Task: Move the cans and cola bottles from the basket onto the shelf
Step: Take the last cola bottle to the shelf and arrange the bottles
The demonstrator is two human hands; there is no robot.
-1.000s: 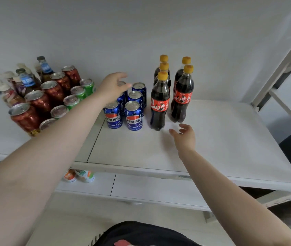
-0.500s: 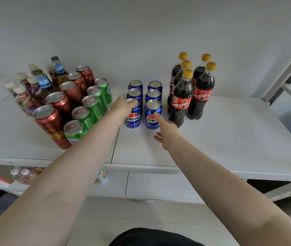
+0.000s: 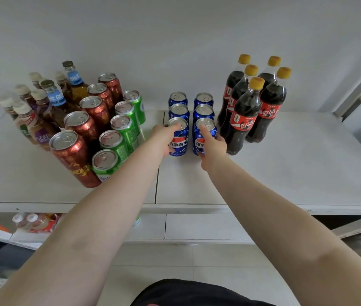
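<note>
You are looking at open white shelf board [image 3: 307,164] lying bare to the right of the dark yellow-capped cola bottles [image 3: 250,107]. Green cans [image 3: 120,138] and blue cans [image 3: 191,120] are leaving a narrow lane between them.

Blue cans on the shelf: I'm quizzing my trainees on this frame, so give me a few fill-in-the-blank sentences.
1. The blue cans stand in two columns of ___ each.
2. The left hand grips the front-left blue can; the right hand grips the front-___ one.
3. The cola bottles have ___ caps.

Missing: three; right; yellow
</note>
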